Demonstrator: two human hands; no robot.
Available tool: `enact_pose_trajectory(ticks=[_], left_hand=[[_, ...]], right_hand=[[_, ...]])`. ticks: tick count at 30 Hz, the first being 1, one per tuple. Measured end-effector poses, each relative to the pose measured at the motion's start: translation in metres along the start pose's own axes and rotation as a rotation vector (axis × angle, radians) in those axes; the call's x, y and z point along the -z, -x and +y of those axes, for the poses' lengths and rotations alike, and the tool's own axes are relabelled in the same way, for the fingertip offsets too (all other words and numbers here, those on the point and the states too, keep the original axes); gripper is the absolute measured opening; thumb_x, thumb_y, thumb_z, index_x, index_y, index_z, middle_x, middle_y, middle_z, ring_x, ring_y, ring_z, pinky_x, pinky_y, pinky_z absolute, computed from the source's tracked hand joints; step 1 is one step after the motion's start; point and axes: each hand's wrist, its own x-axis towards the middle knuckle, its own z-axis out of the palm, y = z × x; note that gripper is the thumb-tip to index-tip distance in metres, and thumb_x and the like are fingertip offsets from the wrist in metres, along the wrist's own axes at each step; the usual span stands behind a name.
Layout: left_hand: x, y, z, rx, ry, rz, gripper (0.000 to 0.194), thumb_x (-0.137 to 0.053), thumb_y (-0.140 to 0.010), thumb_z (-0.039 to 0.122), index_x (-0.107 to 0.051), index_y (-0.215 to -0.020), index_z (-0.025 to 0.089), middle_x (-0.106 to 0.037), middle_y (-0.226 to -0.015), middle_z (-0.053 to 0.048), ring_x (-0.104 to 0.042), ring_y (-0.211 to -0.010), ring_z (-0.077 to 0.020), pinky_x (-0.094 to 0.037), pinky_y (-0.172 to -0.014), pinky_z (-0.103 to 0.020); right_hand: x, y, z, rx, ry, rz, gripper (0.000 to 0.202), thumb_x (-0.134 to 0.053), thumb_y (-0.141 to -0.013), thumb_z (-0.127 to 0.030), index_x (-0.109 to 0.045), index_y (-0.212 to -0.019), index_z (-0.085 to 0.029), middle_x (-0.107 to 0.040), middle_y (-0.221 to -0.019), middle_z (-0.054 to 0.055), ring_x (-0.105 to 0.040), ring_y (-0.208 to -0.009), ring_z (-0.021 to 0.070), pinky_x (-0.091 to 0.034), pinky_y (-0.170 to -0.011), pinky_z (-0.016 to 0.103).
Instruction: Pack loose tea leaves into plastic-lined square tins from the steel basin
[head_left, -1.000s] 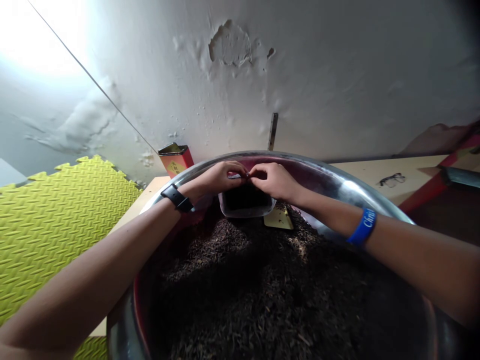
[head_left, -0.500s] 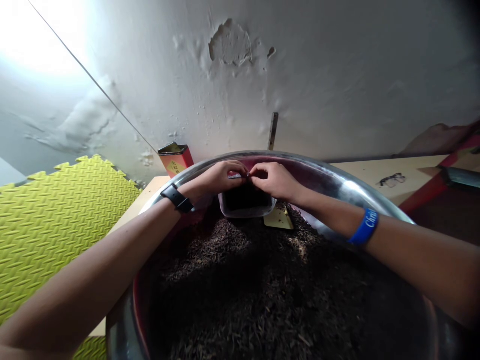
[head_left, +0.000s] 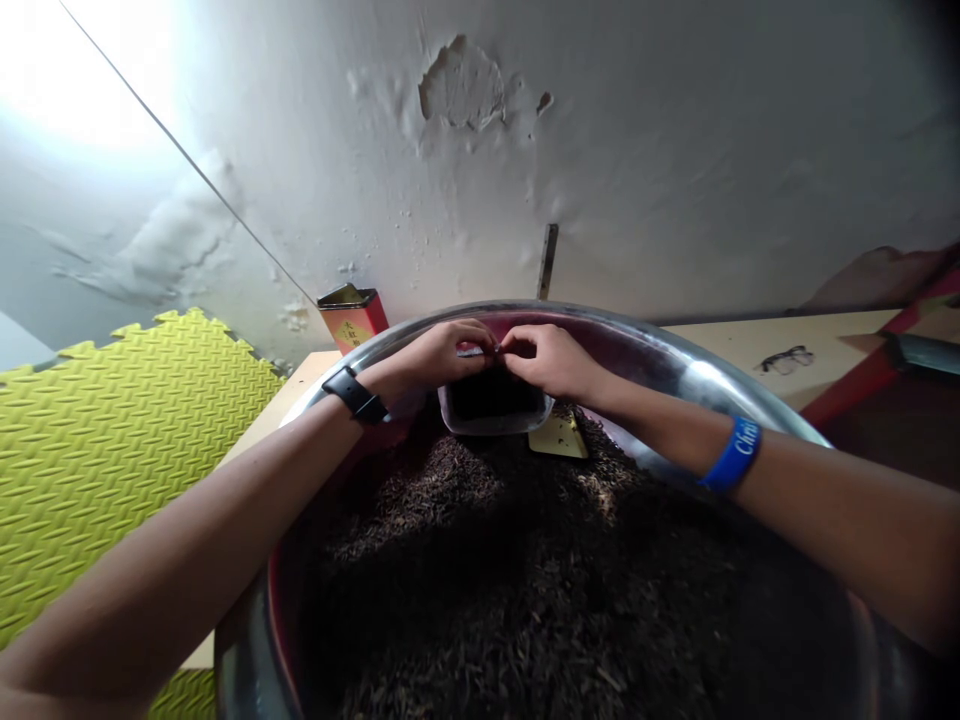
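Observation:
My left hand (head_left: 448, 352) and my right hand (head_left: 553, 362) meet over a clear plastic tub (head_left: 495, 427), thumbs and forefingers pinched together. Something tiny may be between the fingertips; it is too small to name. The tub's inside looks dark, and its far side is hidden by the hands. It rests on dark dried leaves (head_left: 480, 590), like loose tea, that fill a large round metal basin (head_left: 720, 385). Beside the tub, below my right hand, a flat yellow piece (head_left: 559, 437) lies on the leaves.
A red and gold tin (head_left: 355, 320) with its top open stands behind the basin on a pale table (head_left: 750, 340). Eyeglasses (head_left: 786, 360) and a red box (head_left: 855, 380) are at right. Yellow foam mats (head_left: 127, 450) lie left. A peeling wall (head_left: 637, 180) rises behind.

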Motion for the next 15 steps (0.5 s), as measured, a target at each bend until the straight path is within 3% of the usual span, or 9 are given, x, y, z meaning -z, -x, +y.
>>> enact_pose_trajectory(ticks=[9,15], left_hand=[[-0.0045,-0.0022,-0.0051,-0.041,-0.026,-0.005,0.019,-0.052,-0.080,0.020,-0.065,-0.094,0.016,-0.065,-0.102,-0.006,-0.057,-0.091,-0.0138,-0.044,-0.084,-0.024],[-0.0053,-0.0024,-0.0016,-0.017,-0.010,-0.013,0.019,-0.053,-0.080,0.022,-0.066,-0.092,0.015,-0.065,-0.099,-0.006,-0.058,-0.087,-0.0132,-0.045,-0.080,-0.023]], right_hand=[[-0.0012,0.0016,-0.0023,0.026,0.088,0.003,0.015,-0.053,-0.075,-0.015,-0.066,-0.082,-0.017,-0.070,-0.082,0.006,-0.062,-0.075,0.0181,-0.044,-0.067,0.030],[-0.0045,0.0028,-0.0012,0.085,0.191,0.011,0.015,-0.051,-0.078,-0.017,-0.065,-0.084,-0.017,-0.069,-0.083,0.005,-0.061,-0.075,0.0181,-0.043,-0.069,0.030]])
